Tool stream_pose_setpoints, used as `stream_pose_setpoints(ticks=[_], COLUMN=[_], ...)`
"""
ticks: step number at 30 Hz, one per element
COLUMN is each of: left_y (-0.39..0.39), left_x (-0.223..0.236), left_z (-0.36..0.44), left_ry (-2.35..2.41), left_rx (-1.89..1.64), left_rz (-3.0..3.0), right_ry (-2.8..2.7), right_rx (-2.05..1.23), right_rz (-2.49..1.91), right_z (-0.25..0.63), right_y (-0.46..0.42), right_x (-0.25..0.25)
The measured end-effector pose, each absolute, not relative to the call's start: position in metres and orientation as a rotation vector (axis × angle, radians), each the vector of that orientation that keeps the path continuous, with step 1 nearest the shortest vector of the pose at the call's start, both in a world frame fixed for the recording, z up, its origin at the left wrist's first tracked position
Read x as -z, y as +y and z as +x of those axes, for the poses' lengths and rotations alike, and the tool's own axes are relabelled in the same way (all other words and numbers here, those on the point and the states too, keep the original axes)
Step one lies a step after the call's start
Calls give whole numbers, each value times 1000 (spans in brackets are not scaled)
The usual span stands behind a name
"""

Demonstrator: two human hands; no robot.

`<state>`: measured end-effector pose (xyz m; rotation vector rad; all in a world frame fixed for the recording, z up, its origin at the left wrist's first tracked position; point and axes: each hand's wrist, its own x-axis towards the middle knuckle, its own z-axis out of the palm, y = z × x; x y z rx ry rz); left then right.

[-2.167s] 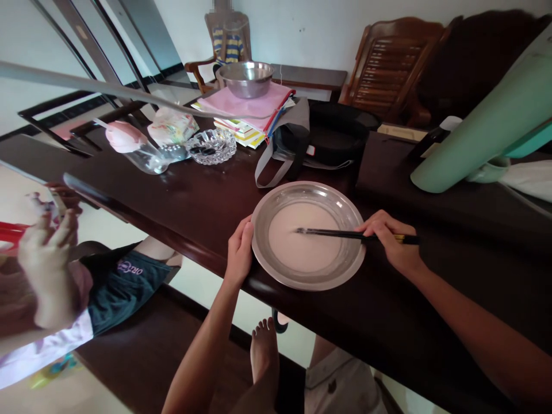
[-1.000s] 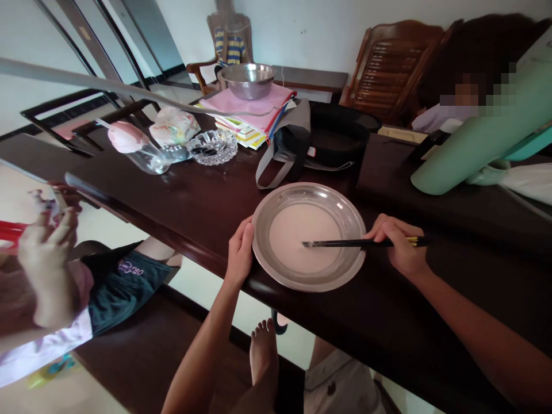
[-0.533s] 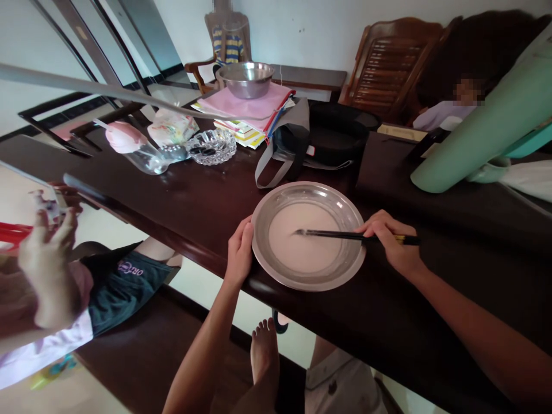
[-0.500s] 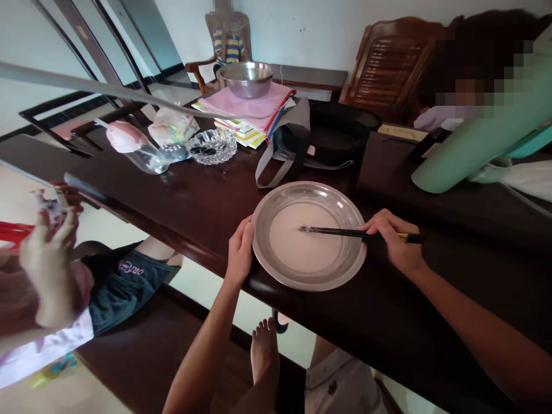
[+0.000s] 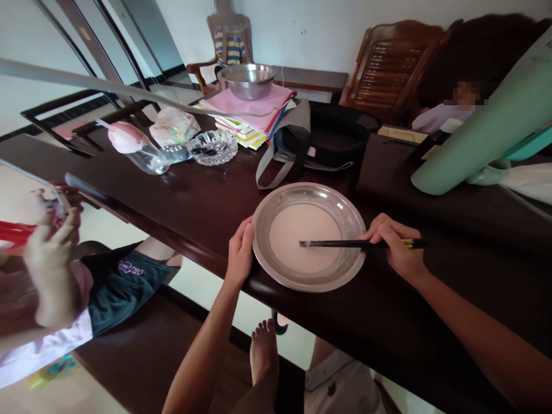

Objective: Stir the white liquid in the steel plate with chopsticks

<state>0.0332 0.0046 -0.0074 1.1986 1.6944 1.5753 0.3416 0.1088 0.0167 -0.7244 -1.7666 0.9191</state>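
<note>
A wide metal basin point(image 5: 278, 275) stands on the dark wooden table near its front edge. Pale, milky liquid point(image 5: 302, 221) covers its bottom. My left hand point(image 5: 241, 251) grips the basin's left rim, thumb on top and fingers along the outside wall. On the opposite side my right hand point(image 5: 394, 244) is closed around black chopsticks point(image 5: 332, 244), held together almost level. Their tips reach over the middle of the liquid; whether they dip into it is hard to tell.
Behind the basin lie a black and grey bag point(image 5: 328, 138), a stack of books point(image 5: 245, 131) topped by a metal bowl point(image 5: 248, 83), and a glass ashtray point(image 5: 213, 148). A green cylinder point(image 5: 478, 126) leans in from the right. Another person's hand point(image 5: 52, 247) is at left.
The chopsticks' tips have shifted slightly toward me across the basin, and my right hand has tilted with them. My left hand stays on the rim.
</note>
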Motion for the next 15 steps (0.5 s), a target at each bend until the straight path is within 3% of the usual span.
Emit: stream_pose_setpoints(ticks=[15], left_y=[4], left_x=[6], left_z=[34], left_ry=[1688], left_rx=[-1582], left_rz=[1214], right_ry=[-1691], right_rx=[-892], right_rz=[-811], right_z=[343], right_y=[109], right_x=[-16])
